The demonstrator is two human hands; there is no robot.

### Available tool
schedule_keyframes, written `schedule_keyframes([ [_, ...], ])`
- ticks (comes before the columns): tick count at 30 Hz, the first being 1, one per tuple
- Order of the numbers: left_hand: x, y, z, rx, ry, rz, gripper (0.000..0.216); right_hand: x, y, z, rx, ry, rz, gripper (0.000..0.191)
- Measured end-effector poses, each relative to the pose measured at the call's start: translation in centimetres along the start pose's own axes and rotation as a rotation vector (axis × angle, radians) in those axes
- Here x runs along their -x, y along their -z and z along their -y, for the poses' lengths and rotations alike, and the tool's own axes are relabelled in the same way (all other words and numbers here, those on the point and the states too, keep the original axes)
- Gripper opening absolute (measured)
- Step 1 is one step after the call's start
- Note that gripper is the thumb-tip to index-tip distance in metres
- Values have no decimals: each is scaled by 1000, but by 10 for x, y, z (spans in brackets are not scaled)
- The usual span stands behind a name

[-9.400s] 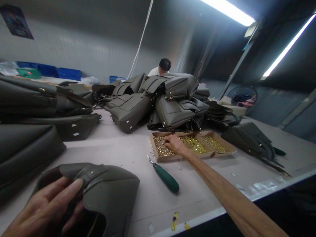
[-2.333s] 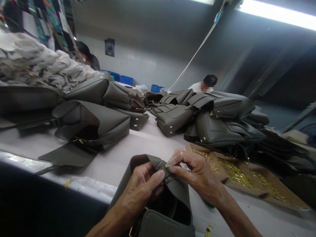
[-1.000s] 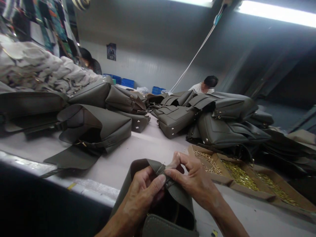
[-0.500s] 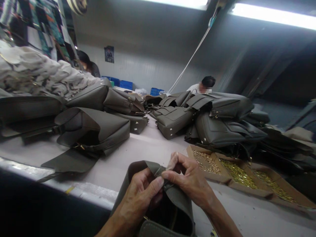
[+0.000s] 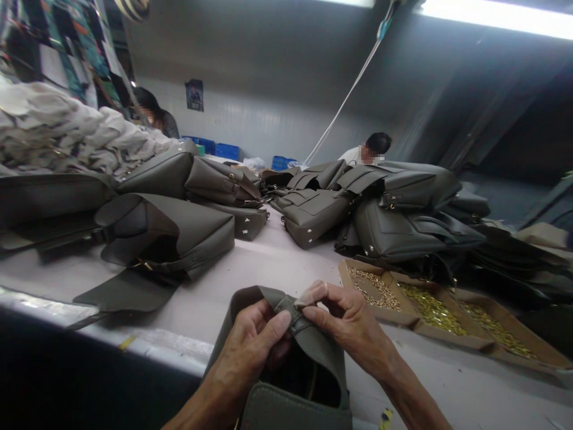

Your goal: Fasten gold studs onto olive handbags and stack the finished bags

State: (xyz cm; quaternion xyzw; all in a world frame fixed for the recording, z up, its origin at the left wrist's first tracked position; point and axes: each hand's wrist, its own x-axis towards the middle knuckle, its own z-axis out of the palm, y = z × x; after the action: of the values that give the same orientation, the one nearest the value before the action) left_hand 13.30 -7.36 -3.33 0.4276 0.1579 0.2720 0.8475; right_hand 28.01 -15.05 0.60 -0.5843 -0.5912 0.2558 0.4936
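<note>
A dark grey-green handbag (image 5: 293, 408) stands on its base in front of me, its mouth open toward me. My left hand (image 5: 253, 337) grips its far rim, thumb outside and fingers inside the opening. A stitched strap tab (image 5: 299, 321) lies across that rim, just beside the left thumb. My right hand (image 5: 347, 313) pinches at the tab's right edge with thumb and index finger; a pale covering wraps the index fingertip. Whatever small part may sit between those fingertips is hidden. The bag's inside is dark.
Cardboard trays (image 5: 414, 325) of small gold-coloured metal pieces lie to the right. Finished-looking handbags (image 5: 313, 215) are heaped across the table (image 5: 264, 263); another open bag (image 5: 174, 233) lies left. Pale cloth (image 5: 67, 131) is piled behind it. Two people sit farther back.
The right fingers have shifted slightly right off the tab, so more of its stitched surface shows. The left hand keeps its grip on the rim. The view has moved a little.
</note>
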Motion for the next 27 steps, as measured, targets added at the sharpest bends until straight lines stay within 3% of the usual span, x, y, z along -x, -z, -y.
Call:
schedule_keyframes([
  [13, 1, 2, -3, -27, 10, 12, 35, 3, -4, 1, 7, 5, -75, 12],
  [20, 5, 10, -7, -118, 32, -16, 43, 3, -15, 4, -8, -3, -125, 15],
  [24, 8, 9, -9, -39, 74, -1, 42, 3, -22, 7, -52, -13, -152, 15],
  [27, 5, 1, -4, 39, 21, 35, 41, 2, -23, 3, -118, -45, -186, 18],
])
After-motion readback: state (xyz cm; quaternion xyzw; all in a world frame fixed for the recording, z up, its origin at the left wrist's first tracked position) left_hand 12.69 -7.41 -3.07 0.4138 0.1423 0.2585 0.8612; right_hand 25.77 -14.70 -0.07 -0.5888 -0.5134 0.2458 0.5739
